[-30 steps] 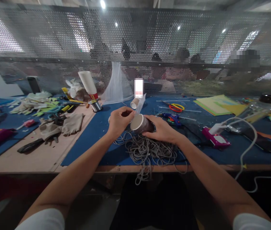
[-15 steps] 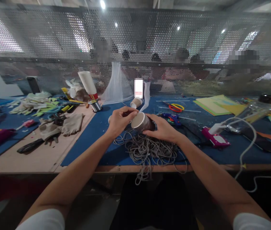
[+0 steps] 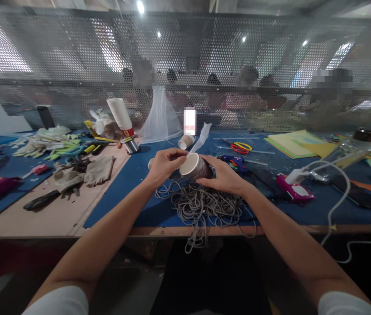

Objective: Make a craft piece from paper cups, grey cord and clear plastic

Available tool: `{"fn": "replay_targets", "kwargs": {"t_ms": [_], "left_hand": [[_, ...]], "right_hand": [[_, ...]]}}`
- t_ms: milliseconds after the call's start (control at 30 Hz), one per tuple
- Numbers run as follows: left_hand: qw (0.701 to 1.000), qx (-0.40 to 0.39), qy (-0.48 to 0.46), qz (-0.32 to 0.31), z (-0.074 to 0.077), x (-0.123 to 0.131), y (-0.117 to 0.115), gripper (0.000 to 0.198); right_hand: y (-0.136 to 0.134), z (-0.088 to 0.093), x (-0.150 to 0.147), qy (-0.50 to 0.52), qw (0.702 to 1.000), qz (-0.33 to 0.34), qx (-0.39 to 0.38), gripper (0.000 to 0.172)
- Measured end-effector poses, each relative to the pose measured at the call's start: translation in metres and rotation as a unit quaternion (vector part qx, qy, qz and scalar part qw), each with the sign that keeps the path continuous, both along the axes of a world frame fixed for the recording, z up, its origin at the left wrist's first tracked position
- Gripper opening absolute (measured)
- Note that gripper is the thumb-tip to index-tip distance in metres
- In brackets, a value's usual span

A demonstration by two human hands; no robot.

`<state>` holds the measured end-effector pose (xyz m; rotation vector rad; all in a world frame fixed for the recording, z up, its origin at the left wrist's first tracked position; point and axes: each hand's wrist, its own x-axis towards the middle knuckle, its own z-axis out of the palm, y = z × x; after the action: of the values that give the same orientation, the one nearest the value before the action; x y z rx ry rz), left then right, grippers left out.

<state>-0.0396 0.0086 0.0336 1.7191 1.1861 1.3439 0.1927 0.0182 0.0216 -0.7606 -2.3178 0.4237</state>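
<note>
A paper cup [image 3: 190,165] lies tilted with its pale round end toward me, above a heap of grey cord [image 3: 205,205]. My right hand [image 3: 221,177] is wrapped round the cup's right side. My left hand [image 3: 168,165] is at the cup's left rim, its thumb and fingers pinched on the lower end of a white translucent strip [image 3: 201,136] that rises behind the cup. Another paper cup [image 3: 186,141] lies on its side behind the hands. Part of one more pale round object shows left of my left hand.
Scissors [image 3: 240,147] and a blue glue gun [image 3: 234,163] lie to the right, near a magenta device [image 3: 295,189] with a white cable. A cup stack [image 3: 119,114], gloves [image 3: 99,170] and a black-handled tool [image 3: 41,200] are at left. Perforated metal panel [image 3: 106,52] stands behind.
The white strip's upper end has swung to the right and now leans over. Both hands and the cup have stayed almost in place.
</note>
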Motion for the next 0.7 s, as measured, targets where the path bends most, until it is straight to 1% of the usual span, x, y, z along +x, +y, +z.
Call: {"fn": "replay_targets", "kwargs": {"t_ms": [133, 300, 533, 700], "left_hand": [[0.999, -0.028, -0.020, -0.010, 0.0029, 0.0005, -0.0024, 0.026], [0.999, -0.043, -0.027, -0.012, 0.0012, -0.0008, -0.0007, 0.026], [0.999, -0.030, -0.002, -0.022, -0.0029, -0.0039, 0.0031, 0.027], [0.999, -0.027, -0.003, -0.027, -0.0055, -0.0056, 0.0053, 0.028]], "right_hand": [[0.0004, -0.0007, 0.0008, -0.001, 1.000, -0.004, -0.003, 0.073], [0.0006, -0.0007, 0.0007, -0.002, 1.000, 0.000, -0.001, 0.073], [-0.0015, 0.0025, -0.0006, -0.002, 1.000, 0.007, -0.001, 0.072], [-0.0020, 0.0028, -0.0012, -0.004, 1.000, 0.005, -0.001, 0.071]]}}
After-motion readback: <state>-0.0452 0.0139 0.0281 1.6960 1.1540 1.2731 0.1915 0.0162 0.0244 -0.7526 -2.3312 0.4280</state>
